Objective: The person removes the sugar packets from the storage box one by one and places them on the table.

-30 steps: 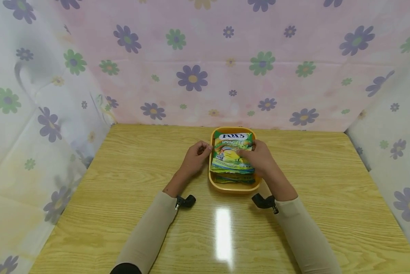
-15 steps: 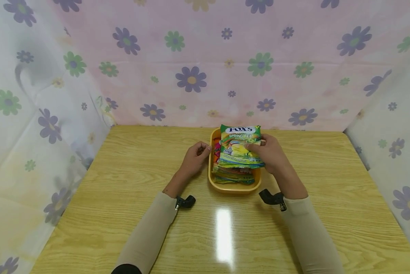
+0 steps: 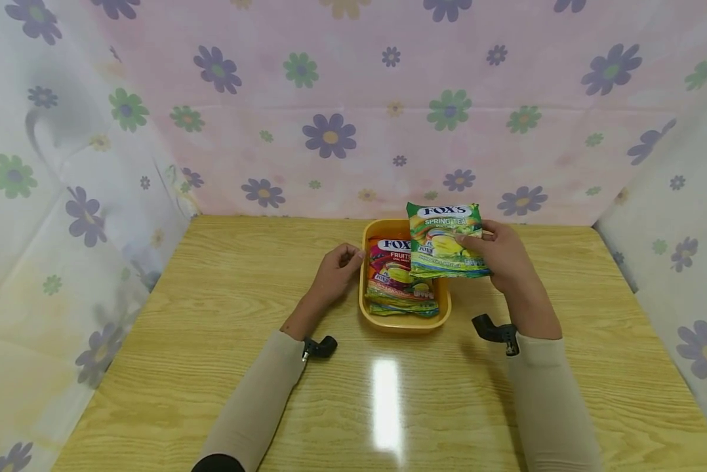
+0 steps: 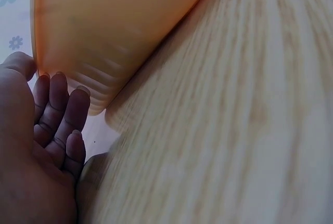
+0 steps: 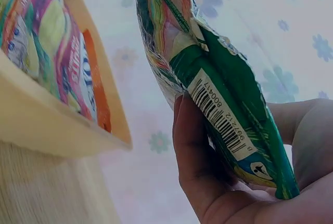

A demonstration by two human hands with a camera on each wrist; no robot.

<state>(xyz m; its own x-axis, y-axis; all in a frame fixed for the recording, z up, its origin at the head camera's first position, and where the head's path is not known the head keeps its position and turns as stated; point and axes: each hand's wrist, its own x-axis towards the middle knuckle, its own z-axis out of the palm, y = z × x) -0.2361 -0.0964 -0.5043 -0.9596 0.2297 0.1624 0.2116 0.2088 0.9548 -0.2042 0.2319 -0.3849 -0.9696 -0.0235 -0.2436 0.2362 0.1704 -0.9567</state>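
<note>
In the head view my right hand [image 3: 509,257] pinches a green Fox's Spring Tea candy bag [image 3: 444,246] between thumb and fingers, over the right side of a yellow plastic container [image 3: 403,322]. The right wrist view shows the bag's back with a barcode [image 5: 221,115]. Inside the container lies a red Fox's Fruits candy bag [image 3: 391,278], partly covered by the green one in the head view. At the container's left rim my left hand [image 3: 337,272] holds the edge, thumb at the rim and curled fingers [image 4: 78,107] against the outer wall.
Beneath the red bag, the edge of another green-yellow bag [image 3: 409,311] shows. The wooden table [image 3: 259,262] extends on both sides of the container. A flowered cloth [image 3: 353,118] hangs behind and along the sides.
My right hand has lifted the green candy bag out of the container and moved it up and to the right, uncovering the red bag. The left hand has stayed at the rim.
</note>
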